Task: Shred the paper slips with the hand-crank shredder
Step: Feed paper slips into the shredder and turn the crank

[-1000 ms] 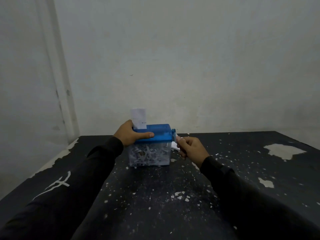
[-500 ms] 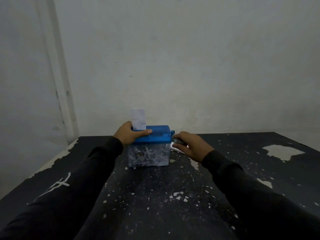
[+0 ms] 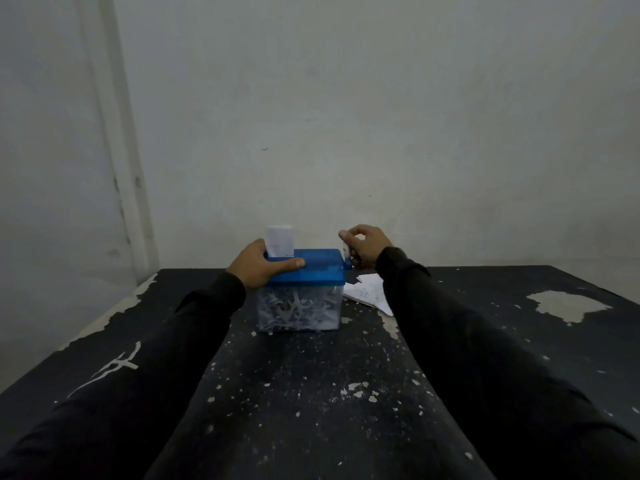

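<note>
The hand-crank shredder [image 3: 311, 271] has a blue lid over a clear bin full of white shreds, and it stands on the black table. A white paper slip [image 3: 280, 241] sticks upright out of the lid's slot. My left hand [image 3: 258, 266] grips the lid's left end, thumb laid along the front edge. My right hand [image 3: 365, 245] pinches the crank handle [image 3: 345, 251] at the shredder's right side, raised level with the lid's top. More paper slips [image 3: 369, 293] lie flat on the table just right of the bin, partly behind my right forearm.
The black table [image 3: 311, 393] is worn, with flecks of chipped paint and pale bare patches at the right [image 3: 568, 306] and along the left edge. A grey wall stands close behind the table's far edge.
My right hand has swung the crank from low beside the bin up to lid height. The slip stands slightly lower in the slot. My left hand has stayed on the lid.
</note>
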